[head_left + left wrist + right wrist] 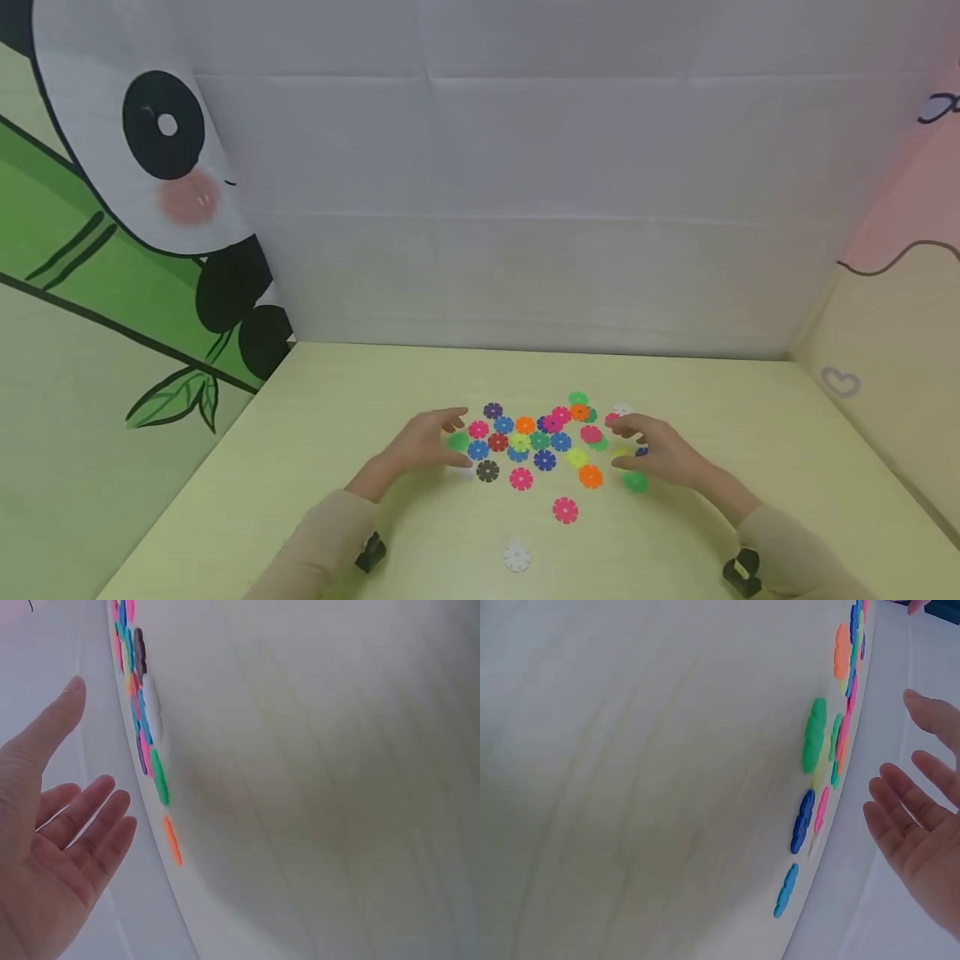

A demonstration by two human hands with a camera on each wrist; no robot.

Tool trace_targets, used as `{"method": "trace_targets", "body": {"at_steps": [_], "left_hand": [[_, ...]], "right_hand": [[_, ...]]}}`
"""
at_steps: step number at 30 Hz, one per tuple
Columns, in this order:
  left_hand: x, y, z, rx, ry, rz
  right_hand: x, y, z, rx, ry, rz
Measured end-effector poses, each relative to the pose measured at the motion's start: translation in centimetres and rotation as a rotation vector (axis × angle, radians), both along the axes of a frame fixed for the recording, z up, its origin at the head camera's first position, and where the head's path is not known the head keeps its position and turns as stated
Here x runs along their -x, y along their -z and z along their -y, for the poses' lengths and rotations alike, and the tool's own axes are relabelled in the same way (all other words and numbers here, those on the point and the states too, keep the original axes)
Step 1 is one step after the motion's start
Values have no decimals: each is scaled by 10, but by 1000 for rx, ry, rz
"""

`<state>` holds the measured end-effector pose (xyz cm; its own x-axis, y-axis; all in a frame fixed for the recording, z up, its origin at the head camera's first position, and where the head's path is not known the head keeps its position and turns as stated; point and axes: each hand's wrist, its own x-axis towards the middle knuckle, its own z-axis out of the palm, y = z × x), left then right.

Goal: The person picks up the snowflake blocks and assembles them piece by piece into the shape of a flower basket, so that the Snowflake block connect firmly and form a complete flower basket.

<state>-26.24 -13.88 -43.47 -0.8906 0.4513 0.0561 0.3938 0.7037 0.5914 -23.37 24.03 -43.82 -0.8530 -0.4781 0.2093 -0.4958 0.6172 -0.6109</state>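
Many flat, notched plastic discs, like snowflake building pieces, lie spread over the middle of the table. Among them are a blue disc (544, 460), an orange disc (591, 477) and a dark grey disc (487, 471). My left hand (426, 442) hovers at the left edge of the spread, fingers apart and slightly bent, holding nothing. Mirroring it at the right edge, my right hand (660, 450) has its thumb and fingers spread, also with nothing in it. In the left wrist view a green disc (159, 776) lies near the fingers; the right wrist view has another green disc (814, 736).
Closer to the front lie a pink disc (566, 510) and a white disc (517, 556). The pale yellow table (420, 542) ends at a white cloth backdrop (525, 208). A panda-printed panel (172, 217) stands at left, a pink and cream one (900, 333) at right.
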Motion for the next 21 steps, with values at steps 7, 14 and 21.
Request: {"method": "trace_targets", "body": {"at_steps": [7, 14, 21], "left_hand": [[-5, -2, -18, -5, 81, 83], [-7, 1, -30, 9, 116, 137], [-3, 10, -35, 83, 111, 111]], "right_hand": [[1, 5, 16, 27, -23, 140], [2, 9, 21, -30, -42, 195], [4, 12, 25, -43, -71, 229]]}}
